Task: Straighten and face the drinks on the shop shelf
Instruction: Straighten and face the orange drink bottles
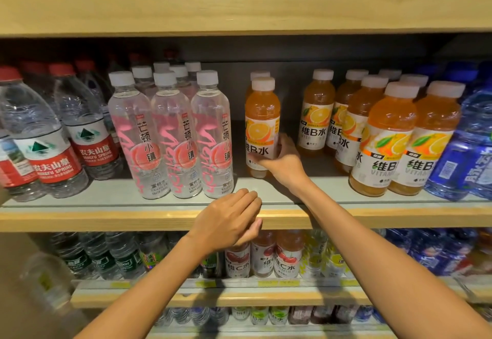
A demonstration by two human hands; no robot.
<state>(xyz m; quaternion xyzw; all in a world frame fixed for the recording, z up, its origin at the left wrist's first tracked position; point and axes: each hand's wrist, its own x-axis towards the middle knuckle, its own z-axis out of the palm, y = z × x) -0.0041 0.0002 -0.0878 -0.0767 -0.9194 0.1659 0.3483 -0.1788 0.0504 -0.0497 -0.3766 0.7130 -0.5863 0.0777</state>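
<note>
Head view: the right hand (282,160) grips an orange drink bottle (262,115) standing back on the shelf (106,217); the left hand (229,219) hangs loosely curled, holding nothing. Best slide it near, level with the pink bottles (170,136), label forward.

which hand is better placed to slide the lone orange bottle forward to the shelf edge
Right. The right hand grips the orange bottle low on its label; the left hand holds nothing, down at the shelf edge.
</note>
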